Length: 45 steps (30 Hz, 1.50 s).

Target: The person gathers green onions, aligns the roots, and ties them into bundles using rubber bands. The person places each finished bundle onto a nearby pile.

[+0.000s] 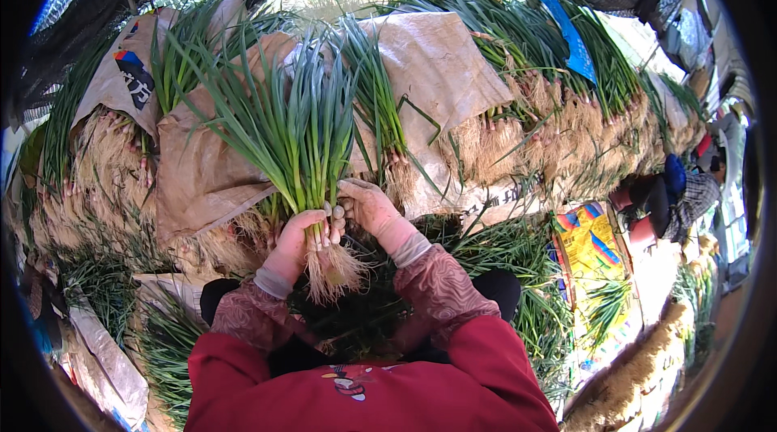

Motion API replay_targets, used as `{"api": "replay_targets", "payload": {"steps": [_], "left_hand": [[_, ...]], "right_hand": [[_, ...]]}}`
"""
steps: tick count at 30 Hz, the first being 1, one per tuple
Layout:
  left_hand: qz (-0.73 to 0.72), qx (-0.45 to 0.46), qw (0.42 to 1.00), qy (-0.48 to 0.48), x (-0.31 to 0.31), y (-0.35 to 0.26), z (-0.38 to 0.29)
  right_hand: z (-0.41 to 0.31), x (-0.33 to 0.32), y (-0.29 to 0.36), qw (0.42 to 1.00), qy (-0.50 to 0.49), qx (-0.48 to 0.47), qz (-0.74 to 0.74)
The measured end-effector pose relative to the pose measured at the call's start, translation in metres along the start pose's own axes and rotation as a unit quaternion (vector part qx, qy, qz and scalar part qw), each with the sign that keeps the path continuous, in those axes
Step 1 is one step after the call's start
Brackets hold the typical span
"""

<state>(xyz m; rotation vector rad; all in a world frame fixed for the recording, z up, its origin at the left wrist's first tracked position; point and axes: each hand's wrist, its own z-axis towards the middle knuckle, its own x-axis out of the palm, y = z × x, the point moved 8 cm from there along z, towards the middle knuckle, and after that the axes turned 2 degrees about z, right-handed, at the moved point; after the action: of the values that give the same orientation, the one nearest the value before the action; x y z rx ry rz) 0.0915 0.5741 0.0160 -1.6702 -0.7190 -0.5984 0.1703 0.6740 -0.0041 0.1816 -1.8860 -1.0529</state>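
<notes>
A bunch of green onions (303, 146) stands upright before me, leaves fanned away and pale stringy roots (334, 271) hanging toward my lap. Around the white stem ends, my left hand (294, 244) is closed and carries the bunch. My right hand (370, 207) is at the right side of the same stems, its fingers bent against them; whether it grips a stem is hidden. Both hands wear thin, soiled gloves. Just beyond lies a smaller bundle of green onions (385, 116) with its roots toward me, on woven sacking (434, 67).
A long heap of green onions (516, 55) runs across the far side, partly under sacks (206, 159). Loose leaves (528, 280) cover the ground at both sides. A yellow printed sack (592, 244) lies at right. Another person (686, 195) sits farther right. A blue strip (564, 25) hangs over the heap.
</notes>
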Motion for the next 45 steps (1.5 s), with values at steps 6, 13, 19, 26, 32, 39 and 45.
{"api": "replay_targets", "payload": {"steps": [6, 13, 19, 26, 32, 39, 45], "left_hand": [[0.102, 0.013, 0.992, -0.067, -0.029, -0.003, -0.003], [0.055, -0.072, 0.991, -0.100, -0.042, 0.033, 0.012], [0.040, -0.004, 0.996, -0.074, -0.012, 0.024, 0.007], [0.063, 0.136, 0.989, -0.011, 0.016, -0.048, -0.028], [0.058, 0.028, 0.998, -0.014, 0.008, -0.047, -0.015], [0.022, -0.012, 0.998, 0.053, 0.015, -0.035, 0.001], [0.028, -0.041, 0.998, 0.032, 0.010, -0.014, 0.015]], "right_hand": [[-0.014, -0.037, 0.032, 0.916, -0.244, -0.293, 0.121], [0.017, -0.004, 0.038, 0.944, -0.114, -0.203, -0.232], [0.012, -0.036, -0.018, 0.969, -0.173, -0.173, 0.028], [-0.084, -0.085, -0.017, 0.961, -0.123, 0.087, -0.232], [-0.071, -0.078, 0.042, 0.655, -0.126, -0.067, -0.742], [-0.007, -0.074, 0.138, 0.664, -0.277, -0.060, -0.692], [-0.057, -0.039, 0.139, 0.589, -0.313, -0.199, -0.718]]}}
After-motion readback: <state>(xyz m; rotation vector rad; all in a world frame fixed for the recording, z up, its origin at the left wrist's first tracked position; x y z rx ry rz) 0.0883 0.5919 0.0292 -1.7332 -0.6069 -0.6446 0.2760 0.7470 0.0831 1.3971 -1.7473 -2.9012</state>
